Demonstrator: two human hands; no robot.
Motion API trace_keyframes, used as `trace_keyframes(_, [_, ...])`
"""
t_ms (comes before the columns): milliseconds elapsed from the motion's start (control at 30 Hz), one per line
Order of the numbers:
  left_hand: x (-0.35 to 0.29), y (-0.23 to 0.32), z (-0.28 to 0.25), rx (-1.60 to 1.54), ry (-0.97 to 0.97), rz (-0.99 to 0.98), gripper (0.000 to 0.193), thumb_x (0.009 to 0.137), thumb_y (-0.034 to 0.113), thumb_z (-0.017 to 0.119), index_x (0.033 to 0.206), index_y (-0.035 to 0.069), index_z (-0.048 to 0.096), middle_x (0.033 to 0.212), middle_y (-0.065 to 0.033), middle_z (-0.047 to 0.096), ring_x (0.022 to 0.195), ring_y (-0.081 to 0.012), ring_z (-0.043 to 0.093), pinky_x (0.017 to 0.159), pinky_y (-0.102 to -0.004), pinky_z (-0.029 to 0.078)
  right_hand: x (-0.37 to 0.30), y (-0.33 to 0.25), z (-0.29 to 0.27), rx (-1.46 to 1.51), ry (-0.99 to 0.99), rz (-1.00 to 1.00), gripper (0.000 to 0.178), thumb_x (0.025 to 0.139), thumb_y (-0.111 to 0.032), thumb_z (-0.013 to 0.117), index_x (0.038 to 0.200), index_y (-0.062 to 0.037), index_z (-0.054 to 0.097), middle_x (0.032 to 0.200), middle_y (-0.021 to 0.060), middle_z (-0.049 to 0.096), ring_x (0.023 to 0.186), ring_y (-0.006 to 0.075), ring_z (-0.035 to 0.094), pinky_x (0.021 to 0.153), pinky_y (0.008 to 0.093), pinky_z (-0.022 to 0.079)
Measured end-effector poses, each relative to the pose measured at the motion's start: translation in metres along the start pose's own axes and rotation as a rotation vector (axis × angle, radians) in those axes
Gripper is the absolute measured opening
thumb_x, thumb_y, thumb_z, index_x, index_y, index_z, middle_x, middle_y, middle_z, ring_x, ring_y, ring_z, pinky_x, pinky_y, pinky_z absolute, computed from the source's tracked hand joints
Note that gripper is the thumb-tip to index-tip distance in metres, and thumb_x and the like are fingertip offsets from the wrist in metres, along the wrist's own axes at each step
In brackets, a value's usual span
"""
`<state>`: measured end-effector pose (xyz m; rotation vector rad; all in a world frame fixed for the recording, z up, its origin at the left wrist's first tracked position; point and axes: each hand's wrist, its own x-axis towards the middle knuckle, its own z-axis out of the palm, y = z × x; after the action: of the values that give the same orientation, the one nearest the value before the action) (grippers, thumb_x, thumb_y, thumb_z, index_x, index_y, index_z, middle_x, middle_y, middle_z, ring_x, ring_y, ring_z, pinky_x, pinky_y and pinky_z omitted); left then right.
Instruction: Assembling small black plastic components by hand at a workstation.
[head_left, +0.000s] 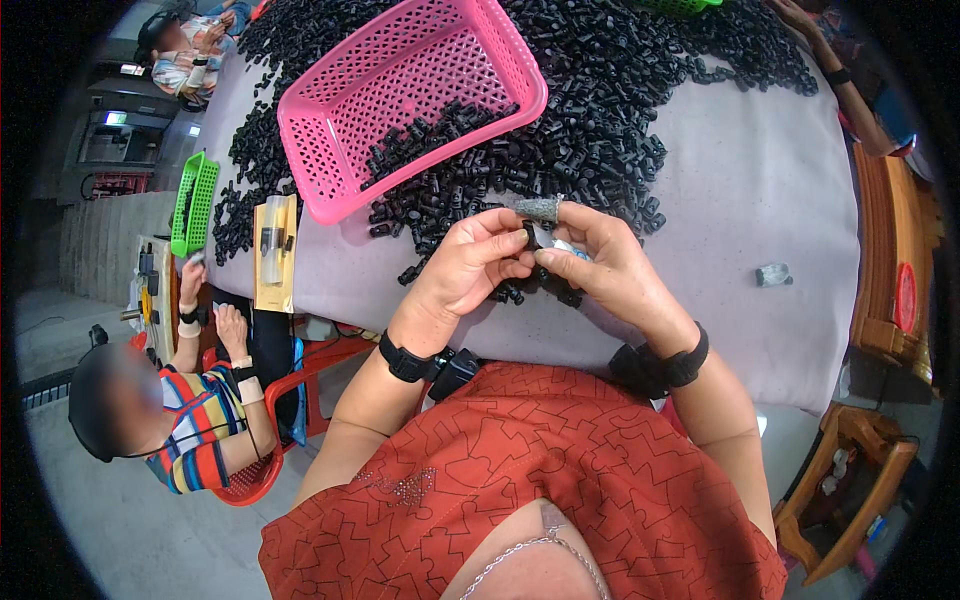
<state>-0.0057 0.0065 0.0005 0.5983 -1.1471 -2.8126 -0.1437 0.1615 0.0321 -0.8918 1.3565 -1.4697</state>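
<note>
My left hand [474,262] pinches a small black plastic part [530,232] between thumb and fingertips, over the near edge of the heap. Close against it, my right hand [608,268] is closed round a small flat tool with a white and blue wrapped part [570,249]; a thin blade-like piece seems to reach toward the black part. A grey sleeve [538,209] covers the tip of my right index finger. Below the hands lie several loose black parts [515,292]. The fingers partly hide both held things.
A large heap of black parts [600,130] covers the far table. On it tilts a pink basket [420,160] with black parts inside. A grey tube-like piece [773,275] lies right on the grey cloth [750,190]. A green basket [194,205] and several people are around the table.
</note>
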Motion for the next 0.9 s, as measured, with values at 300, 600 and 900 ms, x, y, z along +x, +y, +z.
trace_keyframes(300, [0.0001, -0.0008, 0.0002, 0.011, 0.019, 0.003, 0.016, 0.092, 0.009, 0.060, 0.107, 0.003, 0.061, 0.091, -0.0067, 0.067, 0.074, -0.0137, 0.069, 0.067, -0.0242, 0.058, -0.0005, -0.0027, 0.0003, 0.006, -0.003, 0.019, 0.032, 0.086, -0.009, 0.064, 0.116, 0.0000, 0.059, 0.080, -0.0013, 0.058, 0.075, 0.0061, 0.051, 0.069, 0.0247, 0.045])
trace_keyframes(600, [0.0011, -0.0009, 0.0008, -0.024, 0.063, 0.011, 0.015, 0.092, 0.009, 0.060, 0.106, 0.004, 0.061, 0.089, -0.0053, 0.067, 0.070, -0.0124, 0.067, 0.067, -0.0238, 0.057, -0.0008, -0.0028, 0.0010, 0.008, 0.011, 0.008, 0.028, 0.086, -0.009, 0.064, 0.111, -0.0003, 0.060, 0.082, -0.0009, 0.059, 0.076, 0.0067, 0.052, 0.069, 0.0243, 0.045])
trace_keyframes(900, [0.0005, -0.0009, 0.0002, 0.003, 0.048, -0.004, 0.014, 0.092, 0.011, 0.061, 0.105, 0.006, 0.062, 0.085, -0.0037, 0.067, 0.071, -0.0120, 0.067, 0.066, -0.0237, 0.056, -0.0016, -0.0105, 0.0021, 0.040, -0.007, 0.030, 0.030, 0.087, -0.007, 0.063, 0.116, 0.0008, 0.059, 0.087, 0.0012, 0.063, 0.080, 0.0068, 0.057, 0.072, 0.0242, 0.048])
